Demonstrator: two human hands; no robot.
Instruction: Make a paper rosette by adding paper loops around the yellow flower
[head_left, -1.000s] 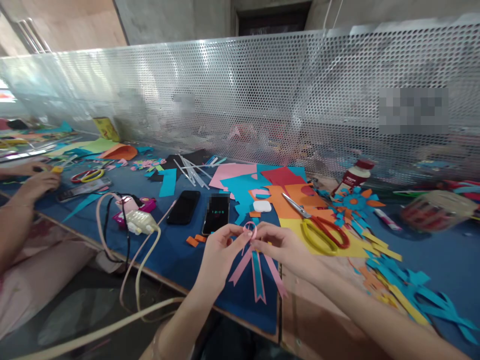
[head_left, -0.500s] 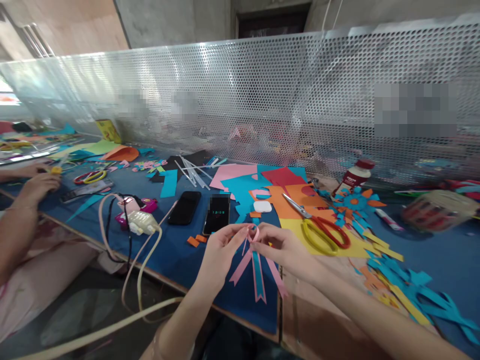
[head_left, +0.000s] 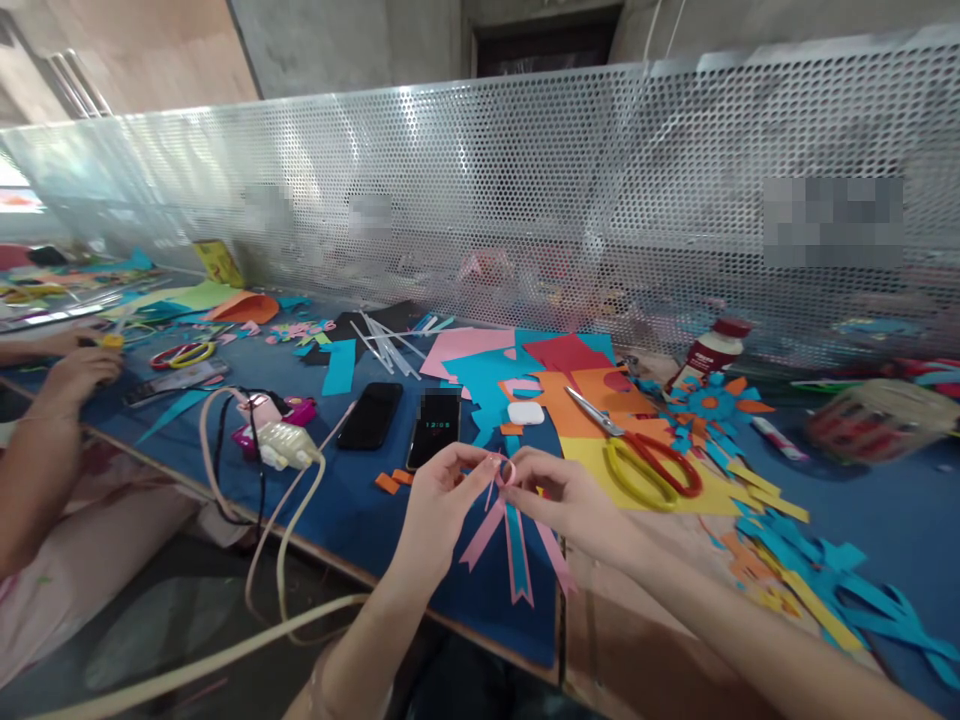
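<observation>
Nearest us, three narrow paper strips with notched ends fan out below our fingers: a plain pink strip on the left (head_left: 482,538), a blue strip edged in pink (head_left: 517,560) in the middle, and a plain pink strip on the right (head_left: 553,556). They hang over a blue tabletop (head_left: 487,630).

Just above them, our left hand (head_left: 437,505) and right hand (head_left: 568,492) nearly meet. Both pinch with thumb and forefinger, the left at the side of a small ring of pink paper (head_left: 509,474), the right against its other side. Our fingers hide whether ring and strips are joined.

What changes is the ring: a second ago it stands wider and higher above our fingertips; now it is smaller and lower, close to the right hand. We judge that the pink paper is being drawn into a tighter curl, while the strips barely shift.

Farther off lie two dark phones (head_left: 370,415), a white rounded case (head_left: 526,413), and steel scissors with yellow and red handles (head_left: 621,434) on orange and yellow paper (head_left: 716,500). A perforated metal panel (head_left: 525,200) stands behind.
</observation>
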